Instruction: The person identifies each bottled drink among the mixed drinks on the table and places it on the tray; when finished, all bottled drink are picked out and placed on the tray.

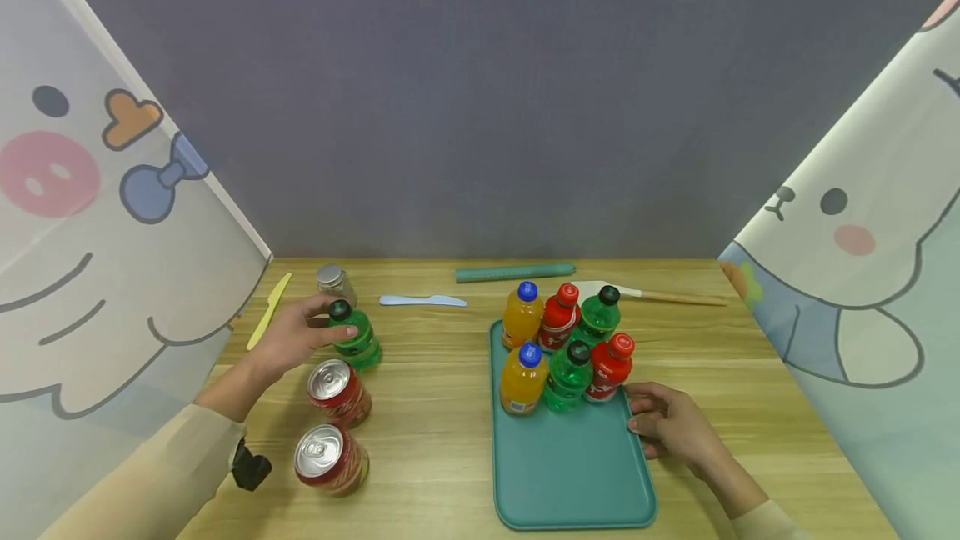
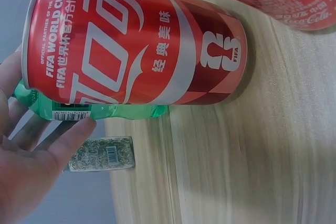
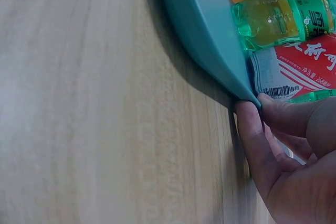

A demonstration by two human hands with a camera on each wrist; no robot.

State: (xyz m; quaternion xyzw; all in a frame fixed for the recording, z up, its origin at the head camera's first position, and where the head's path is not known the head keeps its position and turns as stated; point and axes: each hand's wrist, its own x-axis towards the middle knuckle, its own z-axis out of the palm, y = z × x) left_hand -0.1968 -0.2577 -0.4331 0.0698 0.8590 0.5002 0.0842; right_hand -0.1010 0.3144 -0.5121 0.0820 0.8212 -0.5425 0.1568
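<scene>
My left hand (image 1: 298, 332) holds a green soda bottle (image 1: 362, 347) with a black cap, thumb across its near side and fingers behind. The bottle stands at the left, partly hidden by a red cola can (image 2: 131, 40) in the left wrist view. My right hand (image 1: 675, 427) pinches the right rim of a teal tray (image 1: 573, 473) between thumb and fingers. At the tray's far end stand two orange drink bottles (image 1: 521, 382) with blue caps, two red-capped cola bottles (image 1: 609, 369) and two green bottles (image 1: 568, 377), grouped in rows.
Two red cola cans (image 1: 333, 461) stand nearer me on the left. A glass shaker jar (image 1: 335, 282) is behind the left hand. A yellow knife (image 1: 268, 312), a pale blue knife (image 1: 423, 301), a teal stick-like case (image 1: 515, 272) and a wooden-handled spatula (image 1: 678, 297) lie around the back.
</scene>
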